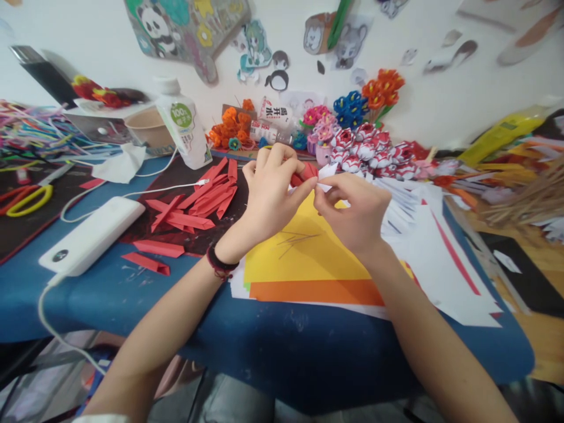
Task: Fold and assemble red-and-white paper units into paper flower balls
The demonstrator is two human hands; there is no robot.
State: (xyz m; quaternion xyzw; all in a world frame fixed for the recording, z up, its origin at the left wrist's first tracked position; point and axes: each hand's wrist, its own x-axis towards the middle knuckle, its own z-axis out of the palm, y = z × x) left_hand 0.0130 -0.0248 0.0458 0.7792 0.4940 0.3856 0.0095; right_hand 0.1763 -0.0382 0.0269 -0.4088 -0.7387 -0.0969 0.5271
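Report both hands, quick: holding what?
Left hand: closed on red folded paper.
Right hand: closed, pinching white paper.

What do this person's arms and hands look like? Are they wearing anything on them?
Both the left hand and the right hand are without gloves, and the forearms are uncovered. Around the left wrist is a dark and reddish bracelet, apparently of cord or bands. A pale sleeve edge shows low on the left arm; no wristband shows on the right.

Folded red paper (309,171), white paper (327,171) just beside
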